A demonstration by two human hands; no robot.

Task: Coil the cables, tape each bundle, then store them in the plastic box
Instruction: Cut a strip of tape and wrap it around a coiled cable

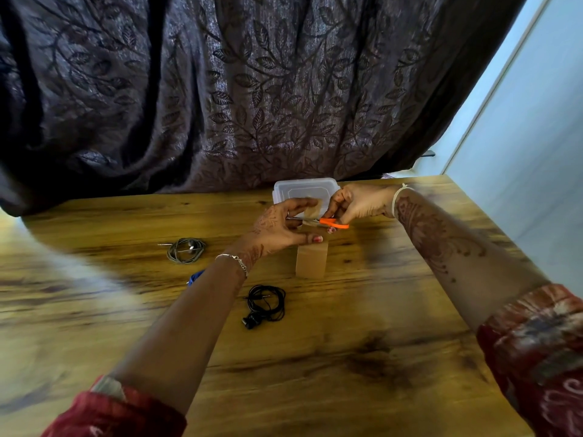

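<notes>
She had both hands up over the far middle of the wooden table (362,357), working on the tape. The roll of brown tape (310,261) stood on its edge on the table, and a strip of tape (315,210) rose from it. Her left hand (280,228) held that strip taut, the thumb down at the top of the roll and the fingers curved over the strip's upper end. How tightly they pinched it, I couldn't tell.

Her right hand (356,205) gripped the orange-handled scissors (332,223), fingers curled through the loops. The blades pointed left across the strip, between her left thumb and fingers. Whether the blades were parted or closed I couldn't make out.

Just behind her hands, by the dark leaf-patterned curtain (236,89), sat the clear plastic box (284,187) with its lid on. The cables lay on the table nearer to her. A grey cable (186,250) was coiled to the left of her left wrist. A black cable (266,302) was coiled just right of her left forearm, with its plug end beside it. Something blue (195,276) peeked out from behind that forearm, too hidden to name. I saw no tape on either coil.
</notes>
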